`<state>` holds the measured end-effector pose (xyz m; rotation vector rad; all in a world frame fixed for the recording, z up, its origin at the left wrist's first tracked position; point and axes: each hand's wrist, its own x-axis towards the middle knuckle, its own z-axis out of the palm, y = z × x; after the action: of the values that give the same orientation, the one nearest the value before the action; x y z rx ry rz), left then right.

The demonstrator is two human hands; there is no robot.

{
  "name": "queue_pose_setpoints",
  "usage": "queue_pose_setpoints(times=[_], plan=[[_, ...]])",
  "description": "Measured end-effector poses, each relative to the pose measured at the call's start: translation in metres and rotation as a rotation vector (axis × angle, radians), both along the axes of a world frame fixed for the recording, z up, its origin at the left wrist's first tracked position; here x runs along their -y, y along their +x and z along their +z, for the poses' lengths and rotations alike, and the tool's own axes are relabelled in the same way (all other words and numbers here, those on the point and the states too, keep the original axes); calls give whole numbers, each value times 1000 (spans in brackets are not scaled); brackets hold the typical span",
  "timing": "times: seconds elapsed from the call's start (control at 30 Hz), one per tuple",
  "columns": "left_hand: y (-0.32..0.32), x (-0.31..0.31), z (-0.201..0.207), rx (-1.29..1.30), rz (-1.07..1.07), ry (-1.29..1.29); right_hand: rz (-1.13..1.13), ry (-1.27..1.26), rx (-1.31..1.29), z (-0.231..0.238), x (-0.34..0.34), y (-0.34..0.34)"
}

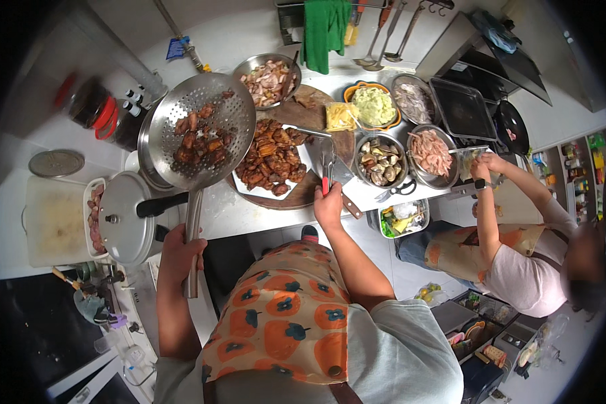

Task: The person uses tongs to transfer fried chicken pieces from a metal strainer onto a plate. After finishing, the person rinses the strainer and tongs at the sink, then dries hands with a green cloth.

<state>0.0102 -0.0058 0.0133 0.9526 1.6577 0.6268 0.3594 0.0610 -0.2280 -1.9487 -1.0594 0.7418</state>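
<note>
My left hand (180, 254) is wrapped round the handle of a large perforated skimmer (238, 114), holding it level on the left of the counter. Several browned pieces of fried meat (200, 149) lie in its bowl. In my right hand (328, 207) are metal tongs (328, 156) with a red grip, pointing away from me. Left of the tongs, a heap of fried meat (268, 165) covers most of a white sheet or plate (301, 165) on a round wooden board (308, 195). Beside my right hand a knife (351, 207) lies with its wooden handle toward me.
A pressure cooker (124, 219) stands near my left hand. Bowls of raw meat (269, 81), clams (381, 161), chopped greens (374, 106) and chicken feet (430, 153) line the counter. On the right a co-worker (525, 262) reaches over the counter. A vegetable bin (404, 219) sits below the edge.
</note>
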Motion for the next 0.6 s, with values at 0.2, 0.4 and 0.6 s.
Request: queue_pose_setpoints(times=[0.2, 0.4, 0.6], plan=[[-9, 0, 14, -30, 72, -3, -3, 125, -362, -31, 4, -62], [-18, 4, 30, -6, 115, -1, -110, 144, -292, -45, -12, -80], [-26, 9, 32, -18, 166, 4, -75, 172, -226, -32, -22, -75]])
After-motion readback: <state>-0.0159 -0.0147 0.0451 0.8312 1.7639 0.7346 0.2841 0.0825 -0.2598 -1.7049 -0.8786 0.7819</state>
